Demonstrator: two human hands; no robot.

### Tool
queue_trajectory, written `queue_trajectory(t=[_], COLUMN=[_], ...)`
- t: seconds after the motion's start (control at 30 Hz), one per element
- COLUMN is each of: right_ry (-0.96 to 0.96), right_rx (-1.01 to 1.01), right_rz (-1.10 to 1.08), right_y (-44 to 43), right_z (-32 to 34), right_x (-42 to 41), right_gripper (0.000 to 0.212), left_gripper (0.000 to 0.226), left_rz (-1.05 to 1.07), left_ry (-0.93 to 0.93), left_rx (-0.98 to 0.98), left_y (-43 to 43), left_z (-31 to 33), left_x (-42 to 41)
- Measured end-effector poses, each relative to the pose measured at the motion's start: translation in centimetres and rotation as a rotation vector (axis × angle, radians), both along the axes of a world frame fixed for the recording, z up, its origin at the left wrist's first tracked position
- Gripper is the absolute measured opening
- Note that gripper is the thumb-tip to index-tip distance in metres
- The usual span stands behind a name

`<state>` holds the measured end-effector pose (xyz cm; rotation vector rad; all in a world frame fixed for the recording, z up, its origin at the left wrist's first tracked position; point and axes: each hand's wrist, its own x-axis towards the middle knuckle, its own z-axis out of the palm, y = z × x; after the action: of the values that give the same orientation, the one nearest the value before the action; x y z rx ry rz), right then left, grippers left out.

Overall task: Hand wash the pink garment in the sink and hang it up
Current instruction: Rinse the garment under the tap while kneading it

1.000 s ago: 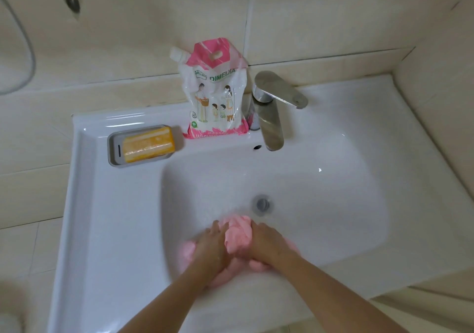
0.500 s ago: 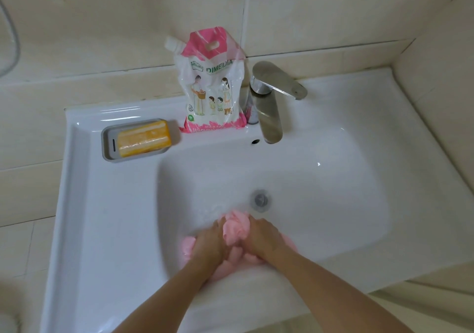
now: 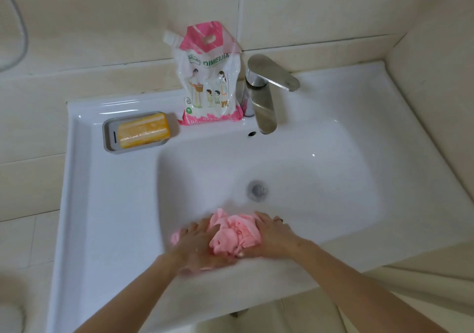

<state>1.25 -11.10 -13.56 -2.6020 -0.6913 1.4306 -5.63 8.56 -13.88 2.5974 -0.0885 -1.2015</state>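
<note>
The pink garment (image 3: 234,235) is a crumpled wad of soft folds against the near wall of the sink (image 3: 333,178), near the drain (image 3: 257,190). Its long axis seems to run left to right, though blur hides the left end. 2 hands clasp it: the left hand (image 3: 197,245) and the right hand (image 3: 274,237) curl round its ends.
</note>
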Motion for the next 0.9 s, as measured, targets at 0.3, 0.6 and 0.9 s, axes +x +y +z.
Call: queue_trajectory(t=[0.3,0.6,0.9], right_ry=[-0.1,-0.223,-0.039], right_rx=[0.124,-0.014,-0.07], right_rz=[-0.063,0.152,0.245], right_y=[3.8,5.9,6.3], right_z=[-0.8,-1.4,-0.8], right_x=[-0.3,1.0,3.2], right_gripper=[0.059,0.033,0.034], left_gripper=[0.091,0.078,0.053], left_rz=[0.468,0.483,0.353], left_ry=[-0.084,-0.149,-0.121], left_rx=[-0.116,-0.085,-0.049], left_y=[-2.1,-2.3,-1.6], left_z=[-0.4,-1.1,-1.3], left_x=[0.6,1.4,2.3])
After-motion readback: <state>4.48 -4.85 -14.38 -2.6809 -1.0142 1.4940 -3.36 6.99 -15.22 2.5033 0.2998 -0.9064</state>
